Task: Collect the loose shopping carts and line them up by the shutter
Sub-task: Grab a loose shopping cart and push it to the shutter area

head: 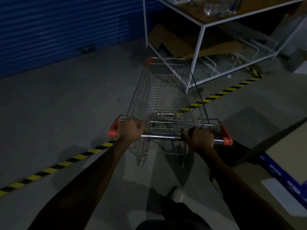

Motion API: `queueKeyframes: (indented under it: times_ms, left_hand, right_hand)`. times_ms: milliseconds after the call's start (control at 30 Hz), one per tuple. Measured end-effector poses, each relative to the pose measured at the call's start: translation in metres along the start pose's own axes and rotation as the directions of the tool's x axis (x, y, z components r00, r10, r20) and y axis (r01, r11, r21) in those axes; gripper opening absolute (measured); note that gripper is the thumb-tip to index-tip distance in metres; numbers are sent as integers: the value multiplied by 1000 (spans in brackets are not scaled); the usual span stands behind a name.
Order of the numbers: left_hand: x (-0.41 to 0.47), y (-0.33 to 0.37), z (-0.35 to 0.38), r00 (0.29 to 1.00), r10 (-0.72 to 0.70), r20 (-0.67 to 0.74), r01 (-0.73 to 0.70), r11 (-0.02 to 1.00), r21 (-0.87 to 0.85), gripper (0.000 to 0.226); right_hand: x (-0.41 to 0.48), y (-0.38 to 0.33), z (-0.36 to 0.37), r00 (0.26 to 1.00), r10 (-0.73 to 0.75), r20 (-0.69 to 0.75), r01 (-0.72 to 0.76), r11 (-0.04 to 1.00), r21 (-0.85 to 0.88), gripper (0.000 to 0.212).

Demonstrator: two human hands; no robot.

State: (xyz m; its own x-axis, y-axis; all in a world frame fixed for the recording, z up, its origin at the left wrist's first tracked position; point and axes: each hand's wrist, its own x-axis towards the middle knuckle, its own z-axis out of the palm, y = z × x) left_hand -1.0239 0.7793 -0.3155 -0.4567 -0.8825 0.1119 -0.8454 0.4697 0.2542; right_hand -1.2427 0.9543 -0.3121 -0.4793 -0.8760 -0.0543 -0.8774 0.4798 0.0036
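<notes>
A wire shopping cart (164,97) with orange corner caps stands in front of me in the dim light, its basket empty. Both my hands grip its chrome handle bar (162,136): my left hand (130,129) near the left orange end, my right hand (200,137) near the right one. The cart's nose points towards the blue shutter (58,30), which fills the upper left. The nose's right front corner overlaps the lower corner of a white shelf rack. No other cart is in view.
The white metal shelf rack (199,47) stands at the upper right with cardboard, wire trays and a clear bottle on it. Yellow-black floor tape (66,163) runs diagonally under the cart. Boxes (282,163) sit at the right. Bare grey floor lies to the left.
</notes>
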Motion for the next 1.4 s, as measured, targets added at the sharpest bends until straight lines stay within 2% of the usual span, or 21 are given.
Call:
queueKeyframes:
  times_ms: [100,167,267,333,400,567,700,767,833,900,1000,1100,1167,1300,1400]
  left_hand:
    - [38,19,6,1000,-15,8,15,1000,5,57]
    - [61,32,12,1000,-14,0,14,1000,-18,56]
    - [93,55,17,1000,-20,-11,19,998,-52,47]
    - [115,69,24,1000,-25,0,25,998,-58,50]
    - [136,82,32,999,-42,-4,41,997,-71,59]
    - [193,114,49,992,-95,-78,89,993,-77,59]
    - [245,133,66,982,-171,-82,167,984,-63,57]
    - [273,140,76,976,-191,-102,183,979,-86,57]
    - [305,148,85,969,-218,-116,203,971,-122,57]
    - [335,155,89,965,-239,-110,223,965,-141,58]
    - [375,165,95,967,-238,-85,225,965,-137,59]
    - [413,174,101,965,-253,-71,247,965,-89,56]
    - [435,178,106,960,-263,-91,256,963,-87,66]
    - [473,186,112,958,-277,-71,268,957,-113,64]
    - [503,192,120,941,-327,-89,315,941,-126,61]
  right_hand:
    - [40,19,-3,994,-107,-18,107,994,-9,56]
    - [72,35,-1,985,-173,-15,171,980,-101,67]
    - [115,58,0,996,-84,12,84,996,-31,68]
    - [142,73,1,998,-57,-25,57,998,23,77]
    - [170,88,3,997,-51,-60,52,998,21,89]
    - [237,120,3,994,-81,-72,80,997,-22,89]
    - [300,142,3,992,-111,-61,105,990,-91,93]
    - [334,151,1,991,-118,-65,111,989,-97,83]
    - [370,160,-3,992,-115,-52,110,989,-100,64]
    - [405,168,-5,988,-148,-45,141,982,-123,57]
    - [454,179,-2,977,-205,-52,194,968,-160,62]
    - [495,188,-6,972,-226,-63,213,963,-165,56]
    - [520,192,-9,973,-222,-61,211,965,-154,58]
    - [572,199,-7,970,-232,-67,226,970,-84,79]
    - [608,207,-8,966,-247,-71,243,968,-60,72]
